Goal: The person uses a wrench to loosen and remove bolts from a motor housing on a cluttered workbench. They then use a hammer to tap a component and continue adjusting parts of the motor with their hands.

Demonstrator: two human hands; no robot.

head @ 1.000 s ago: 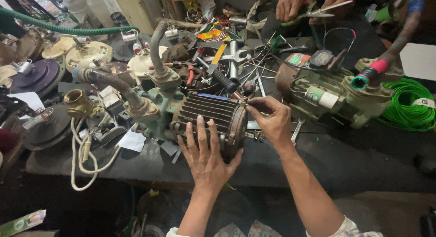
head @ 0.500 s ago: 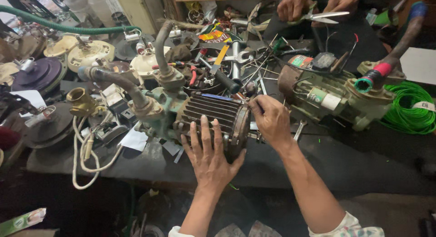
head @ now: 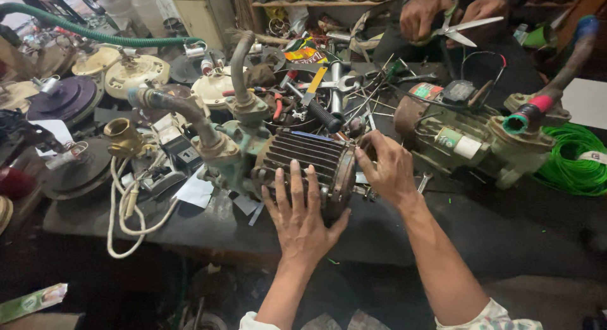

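Hands met on a finned motor (head: 310, 158) at the front of a crowded counter (head: 506, 229), the left hand (head: 302, 211) spread flat, fingers open, across the ribbed casing and gripping nothing, the right hand (head: 387, 167) curled at the motor's end cover (head: 344, 178), fingertips pinched near the rim; whether they held a small fastener could not be told. The motor lay on its side, joined on its left to a greenish pump body (head: 237, 146) with two bent pipes rising from it. The casing appeared closed and the end cover in place, so the work on it looked to be at an early stage, with no part of the motor seen lifted away; loose screws or nuts near the right hand were too small to make out. Just behind the motor lay a heap of tools (head: 329, 96), among them spanners and a dark-handled driver, none of them in the person's hands. To the right stood a second pump (head: 480, 137), green and worn, with a red-tipped hose (head: 537, 112) at its far end and a coil of green wire (head: 575, 156) beside it. At the far edge another person's hands (head: 442, 17) held scissors (head: 471, 26) over the counter. White cable (head: 126, 203) trailed off the near left edge, below a brass fitting (head: 121, 135).
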